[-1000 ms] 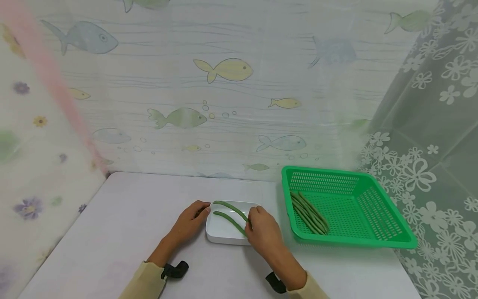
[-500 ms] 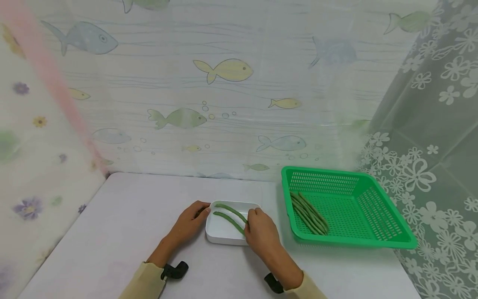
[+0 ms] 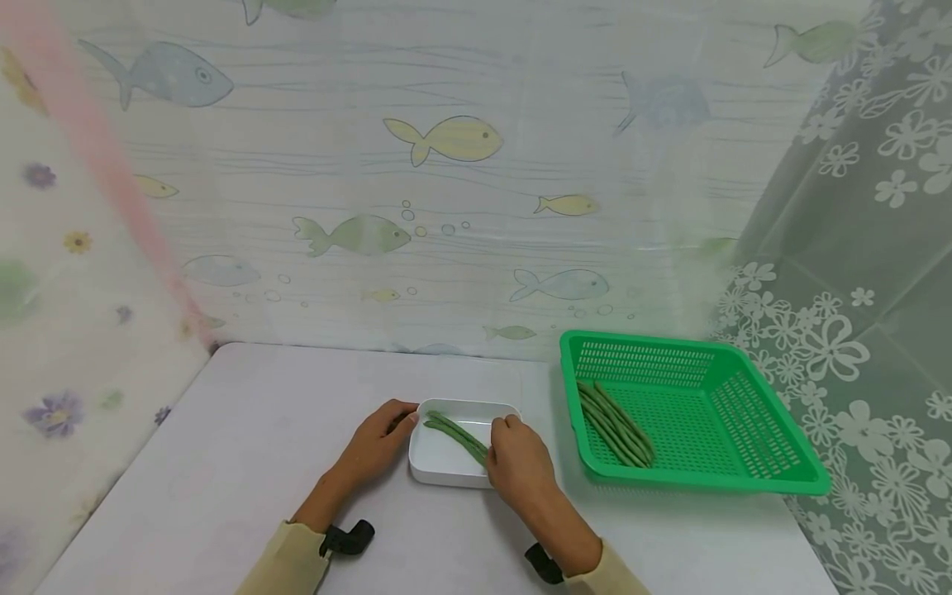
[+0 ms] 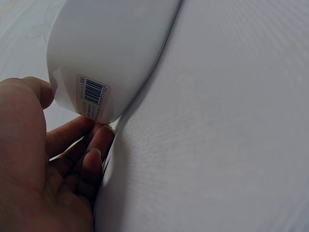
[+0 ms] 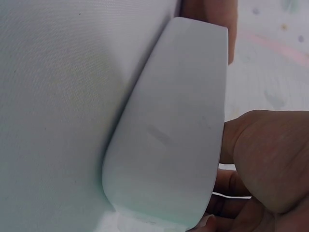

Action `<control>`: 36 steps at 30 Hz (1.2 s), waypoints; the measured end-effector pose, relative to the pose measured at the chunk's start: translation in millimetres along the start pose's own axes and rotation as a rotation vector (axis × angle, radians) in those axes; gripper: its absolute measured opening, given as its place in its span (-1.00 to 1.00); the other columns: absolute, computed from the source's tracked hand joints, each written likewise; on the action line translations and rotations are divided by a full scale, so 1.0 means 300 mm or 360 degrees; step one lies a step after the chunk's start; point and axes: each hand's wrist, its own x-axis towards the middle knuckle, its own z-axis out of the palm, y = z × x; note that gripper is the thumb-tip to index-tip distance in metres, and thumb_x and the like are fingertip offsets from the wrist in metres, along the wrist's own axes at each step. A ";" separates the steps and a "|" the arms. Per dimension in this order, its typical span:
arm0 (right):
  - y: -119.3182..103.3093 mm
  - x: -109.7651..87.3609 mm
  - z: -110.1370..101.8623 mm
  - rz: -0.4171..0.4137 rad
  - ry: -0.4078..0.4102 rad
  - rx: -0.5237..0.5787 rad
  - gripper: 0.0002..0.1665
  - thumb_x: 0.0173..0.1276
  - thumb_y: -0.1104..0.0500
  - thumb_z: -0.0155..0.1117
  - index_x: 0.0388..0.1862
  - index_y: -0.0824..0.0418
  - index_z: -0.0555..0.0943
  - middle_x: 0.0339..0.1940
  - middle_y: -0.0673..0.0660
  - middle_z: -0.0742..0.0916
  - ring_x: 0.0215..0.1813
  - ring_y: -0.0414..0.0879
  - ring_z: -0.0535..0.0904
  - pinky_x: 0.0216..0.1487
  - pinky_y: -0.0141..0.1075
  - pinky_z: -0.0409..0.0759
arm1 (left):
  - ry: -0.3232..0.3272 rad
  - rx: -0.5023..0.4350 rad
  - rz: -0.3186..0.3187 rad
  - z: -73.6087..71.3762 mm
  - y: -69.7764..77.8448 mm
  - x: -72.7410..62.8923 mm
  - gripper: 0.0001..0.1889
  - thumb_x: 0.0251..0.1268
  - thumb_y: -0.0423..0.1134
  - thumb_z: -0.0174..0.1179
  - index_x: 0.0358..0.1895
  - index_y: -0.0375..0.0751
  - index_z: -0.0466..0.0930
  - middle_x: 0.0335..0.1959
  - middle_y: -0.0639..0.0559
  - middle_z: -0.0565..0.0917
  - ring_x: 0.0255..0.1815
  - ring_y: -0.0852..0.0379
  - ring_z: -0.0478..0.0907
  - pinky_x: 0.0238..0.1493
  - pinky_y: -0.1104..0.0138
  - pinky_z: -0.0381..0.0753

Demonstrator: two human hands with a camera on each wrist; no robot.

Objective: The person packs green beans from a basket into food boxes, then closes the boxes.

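While the white dish (image 3: 446, 463) is seen near the middle of the bench (image 3: 245, 446), it is flanked by both hands. The left hand (image 3: 378, 444) is laid against the dish's left rim with fingers curled at its corner, a contact confirmed in the left wrist view, where the fingertips (image 4: 94, 154) are shown touching the labelled underside of the dish (image 4: 111, 53). The right hand (image 3: 518, 463) is set at the right rim, its fingers closed on the near ends of the two green beans (image 3: 455, 432); in the right wrist view the dish wall (image 5: 174, 145) is seen just beside the thumb, but the pinch itself is hidden. The beans are laid inside the dish, slanting from far left to near right, side by side and touching.

Open bench is left on the far side of the dish up to the fish-printed curtain (image 3: 446, 207), and more broadly to the left. To the right, a narrow strip of bench is kept between the dish and the green basket (image 3: 751, 463), in which further beans (image 3: 616, 421) are lying along the left wall. The basket's right side is close to the flowered curtain (image 3: 855, 330).

Compared with one second earlier, the two beans have been brought together and lowered into the dish; previously they were spread apart, the far one arched above the rim.
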 end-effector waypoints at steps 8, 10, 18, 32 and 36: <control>0.001 -0.002 -0.001 0.0003 -0.0003 -0.0011 -0.80 0.26 0.41 0.49 -0.39 0.27 0.60 -0.47 0.07 0.56 -0.47 -0.12 0.55 -0.45 -0.32 0.55 | -0.0018 -0.0009 -0.0016 0.001 0.000 0.004 -0.61 0.72 0.00 0.07 0.35 -0.10 0.61 0.18 0.06 0.69 0.16 0.11 0.61 0.24 0.03 0.56; 0.001 -0.002 -0.004 0.0006 -0.0009 -0.0003 -0.79 0.26 0.41 0.49 -0.40 0.27 0.59 -0.47 0.07 0.56 -0.47 -0.12 0.54 -0.45 -0.31 0.54 | -0.0020 -0.0012 -0.0009 0.001 0.001 0.006 -0.61 0.72 0.00 0.07 0.35 -0.11 0.61 0.19 0.05 0.69 0.17 0.10 0.61 0.25 0.02 0.56; -0.004 0.003 -0.014 0.0030 -0.0021 0.0056 -0.77 0.29 0.32 0.53 -0.38 0.22 0.59 -0.44 0.04 0.57 -0.46 -0.15 0.49 -0.44 -0.32 0.52 | -0.0004 0.0019 0.0008 0.001 0.002 0.005 -0.60 0.72 0.01 0.06 0.35 -0.12 0.61 0.18 0.06 0.69 0.15 0.11 0.61 0.21 0.03 0.57; -0.009 -0.005 -0.105 -0.0104 0.0255 0.0224 -0.76 0.21 0.32 0.56 -0.35 0.18 0.60 -0.43 0.00 0.63 -0.43 -0.17 0.52 -0.45 -0.35 0.48 | -0.0025 -0.0020 -0.0034 0.003 -0.008 0.005 -0.61 0.72 0.00 0.08 0.36 -0.10 0.60 0.21 0.06 0.68 0.21 0.09 0.60 0.29 0.00 0.54; -0.009 -0.004 -0.146 -0.0070 0.0248 0.0269 -0.79 0.25 0.32 0.53 -0.32 0.18 0.61 -0.40 0.02 0.66 -0.39 -0.16 0.54 -0.41 -0.35 0.52 | -0.0020 -0.0004 -0.0037 0.004 -0.009 0.004 -0.61 0.72 -0.01 0.08 0.36 -0.10 0.60 0.21 0.06 0.68 0.20 0.10 0.60 0.28 0.01 0.54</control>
